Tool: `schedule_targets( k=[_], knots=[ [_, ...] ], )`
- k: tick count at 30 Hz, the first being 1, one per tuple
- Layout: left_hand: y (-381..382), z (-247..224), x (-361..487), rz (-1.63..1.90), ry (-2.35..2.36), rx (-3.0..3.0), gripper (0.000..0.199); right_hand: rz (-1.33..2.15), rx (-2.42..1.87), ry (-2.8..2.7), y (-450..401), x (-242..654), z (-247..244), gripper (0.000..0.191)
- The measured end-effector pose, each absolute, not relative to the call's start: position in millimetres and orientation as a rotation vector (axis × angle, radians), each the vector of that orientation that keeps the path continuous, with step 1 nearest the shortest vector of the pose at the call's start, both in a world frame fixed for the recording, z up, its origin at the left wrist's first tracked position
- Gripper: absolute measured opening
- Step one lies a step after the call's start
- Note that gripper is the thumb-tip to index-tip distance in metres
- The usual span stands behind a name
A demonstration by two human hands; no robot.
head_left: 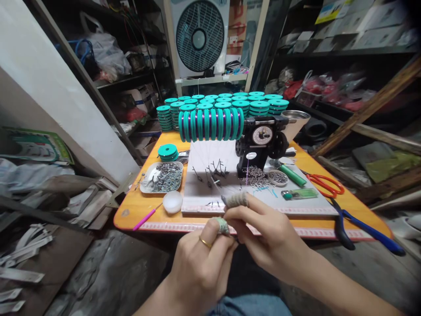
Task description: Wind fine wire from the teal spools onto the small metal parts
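My left hand (205, 259), with a gold ring and pale green tape on a fingertip, is closed in a pinch just in front of the table edge. Close against it is my right hand (263, 224), fingers bent together, grey tape wrapped round the index finger. What the fingertips hold is too small or hidden to make out. Beyond them, several thin dark forked pieces (217, 169) stand on a white board (200, 199). A black winding machine (259, 140) carries a row of teal spools (210, 125). Small metal beads (255, 177) lie heaped at its base.
Left on the table are a tray of metal parts (164, 177), a white cup (173, 202) and a pink-handled tool (144, 219). Orange scissors (329, 184), blue-handled pliers (371, 230) and a green lighter (299, 193) lie right. Stacked spools (223, 105) and a fan (199, 38) stand behind.
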State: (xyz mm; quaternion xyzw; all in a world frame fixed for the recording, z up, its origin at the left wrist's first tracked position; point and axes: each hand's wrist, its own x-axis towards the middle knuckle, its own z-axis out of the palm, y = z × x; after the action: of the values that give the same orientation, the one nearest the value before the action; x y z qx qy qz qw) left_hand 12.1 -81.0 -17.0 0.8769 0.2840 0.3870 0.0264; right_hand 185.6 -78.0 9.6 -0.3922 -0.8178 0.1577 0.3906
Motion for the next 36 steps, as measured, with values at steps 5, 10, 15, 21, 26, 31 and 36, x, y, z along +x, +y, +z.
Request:
schedule_targets(
  k=[5, 10, 15, 21, 26, 31, 36],
  knots=[
    [-81.1, -15.3, 13.4, 1.131, 0.798, 2.743, 0.013, 0.356, -1.064, -2.076, -75.2, 183.6, 12.3, 0.018],
    [-74.8, -21.4, 18.9, 0.791, 0.853, 1.328, 0.021, 0.216, -0.913, -2.223, -87.2, 200.8, 2.0, 0.038],
    [-72.0, -32.2, 23.8, 0.62, 0.585, 0.743, 0.023, -0.015, -0.769, -2.413, -90.9, 208.8, 0.8, 0.02],
    [-71.7, -34.0, 24.6, 0.621, 0.557, 0.708, 0.022, 0.18, -0.811, -2.289, -88.3, 206.3, -0.2, 0.002],
    [-75.8, -29.9, 24.0, 0.85, 0.811, 1.283, 0.021, 0.38, -0.916, -2.192, -93.5, 208.7, -1.1, 0.008],
    [-84.3, -36.3, 25.2, 1.42, 0.954, 2.381, 0.011, 0.378, -0.899, -1.999, -81.0, 198.7, 3.1, 0.018],
    [-85.5, -35.9, 24.6, 1.43, 0.779, 2.676, 0.017, 0.295, -0.978, -1.965, -71.8, 192.2, 0.4, 0.014]
  ],
)
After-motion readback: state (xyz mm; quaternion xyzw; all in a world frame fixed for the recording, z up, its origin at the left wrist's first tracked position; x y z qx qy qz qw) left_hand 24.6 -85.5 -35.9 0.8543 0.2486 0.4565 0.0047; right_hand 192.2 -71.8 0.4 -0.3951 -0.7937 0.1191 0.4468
